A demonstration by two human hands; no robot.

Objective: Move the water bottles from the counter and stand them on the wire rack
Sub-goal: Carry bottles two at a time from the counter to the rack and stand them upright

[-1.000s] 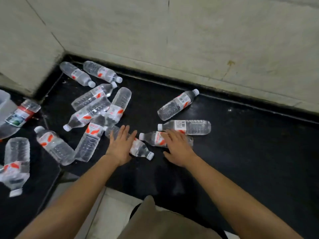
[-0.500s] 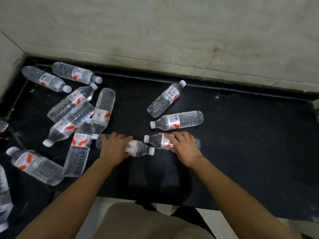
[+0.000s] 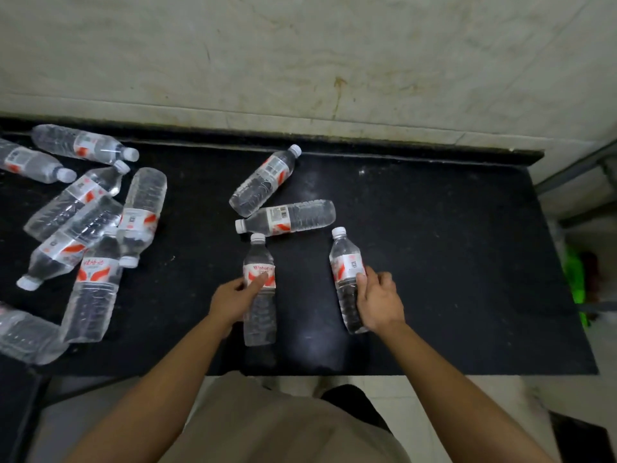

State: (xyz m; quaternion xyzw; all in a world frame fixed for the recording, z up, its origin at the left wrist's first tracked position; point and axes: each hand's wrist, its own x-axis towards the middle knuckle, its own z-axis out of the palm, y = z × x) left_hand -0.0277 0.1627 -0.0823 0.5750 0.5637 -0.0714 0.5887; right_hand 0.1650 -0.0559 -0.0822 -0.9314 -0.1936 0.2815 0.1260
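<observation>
Two forearms come up from the bottom of the frame over the black desk [image 3: 434,262]. At lower centre the left hand [image 3: 233,299] grips the centre bottle [image 3: 259,325] at its red-and-white label, thumb laid across the label. Just right of centre the right hand [image 3: 379,302] holds the right bottle [image 3: 345,255], its fingers [image 3: 362,279] curled round the body below the label. Both white caps point toward the top of the frame. I cannot tell whether either base touches the desk.

Just beyond them, two lying bottles [image 3: 287,217] rest on their sides, almost touching. At the left of the frame, a heap of bottles [image 3: 93,228] lies crisscrossed, well apart from the hands. Farthest back runs the pale wall [image 3: 300,61]. A grey metal frame [image 3: 574,172] shows at the right edge.
</observation>
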